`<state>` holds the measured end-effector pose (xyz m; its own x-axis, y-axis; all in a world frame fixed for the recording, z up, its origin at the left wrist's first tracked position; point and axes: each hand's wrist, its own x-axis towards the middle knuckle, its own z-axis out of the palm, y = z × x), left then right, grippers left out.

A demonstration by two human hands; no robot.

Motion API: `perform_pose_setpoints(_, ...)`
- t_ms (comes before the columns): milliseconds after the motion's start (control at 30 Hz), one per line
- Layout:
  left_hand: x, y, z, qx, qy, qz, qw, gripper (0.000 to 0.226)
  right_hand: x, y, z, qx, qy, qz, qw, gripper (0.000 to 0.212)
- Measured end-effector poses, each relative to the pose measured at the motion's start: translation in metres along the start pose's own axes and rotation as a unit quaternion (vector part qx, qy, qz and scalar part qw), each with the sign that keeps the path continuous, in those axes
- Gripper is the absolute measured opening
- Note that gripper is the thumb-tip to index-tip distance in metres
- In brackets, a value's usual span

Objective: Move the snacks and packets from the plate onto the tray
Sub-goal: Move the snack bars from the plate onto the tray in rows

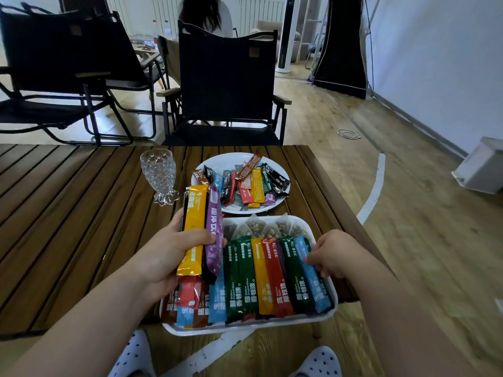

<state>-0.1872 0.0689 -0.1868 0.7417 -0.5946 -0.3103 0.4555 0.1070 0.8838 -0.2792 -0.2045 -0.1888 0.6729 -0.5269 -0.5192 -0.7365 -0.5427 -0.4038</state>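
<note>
My left hand [168, 257] clasps a bundle of stick packets [194, 213], long axes running away from me, just over the tray [245, 326] at the table [68, 213]'s near edge. My right hand [337, 254] pinches a blue packet [313, 281]. The plate [217, 159] lies beyond.

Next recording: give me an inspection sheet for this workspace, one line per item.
Surface: slatted wooden table.
Job's things: white plate holds small packets; white tray, overhanging the near edge, holds rows of sticks and tea bags.
Clutter: glass goblet beside plate.
Grippers: left hand grips yellow and purple sticks; right hand pinches blue stick in tray.
Cables: white coil on floor.
Surroundings: black folding chairs, seated person.
</note>
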Motion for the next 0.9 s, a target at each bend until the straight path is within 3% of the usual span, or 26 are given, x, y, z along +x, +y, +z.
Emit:
perform_pose_setpoints(300,0.000,-0.002,-0.003,-0.002,-0.012,-0.002,1.000,0.070,0.011,0.005,0.004,0.106,-0.006,-0.004,0.994,0.008)
perform_pose_setpoints(433,0.001,-0.003,-0.001,0.006,-0.016,-0.001,1.000,0.071,0.013,0.007,0.007,0.115,-0.009,-0.012,0.993,0.015)
perform_pose_setpoints(567,-0.001,-0.003,0.003,0.028,-0.014,0.006,0.999,0.079,0.005,-0.001,0.005,0.084,0.071,-0.074,0.991,0.021)
perform_pose_setpoints(633,-0.002,-0.002,0.006,0.044,-0.016,0.011,0.999,0.084,-0.003,-0.010,0.007,0.156,0.069,-0.155,0.973,0.025)
perform_pose_setpoints(733,-0.002,-0.003,0.013,0.063,-0.051,-0.003,0.997,0.083,-0.021,-0.028,0.015,0.306,-0.030,-0.257,0.916,0.023)
perform_pose_setpoints(833,-0.002,-0.005,0.021,0.088,-0.085,-0.018,0.992,0.085,-0.033,-0.040,0.022,0.386,-0.046,-0.298,0.872,0.024)
perform_pose_setpoints(900,-0.002,-0.009,0.026,0.127,-0.085,-0.006,0.988,0.087,-0.036,-0.043,0.023,0.409,-0.039,-0.292,0.863,0.031)
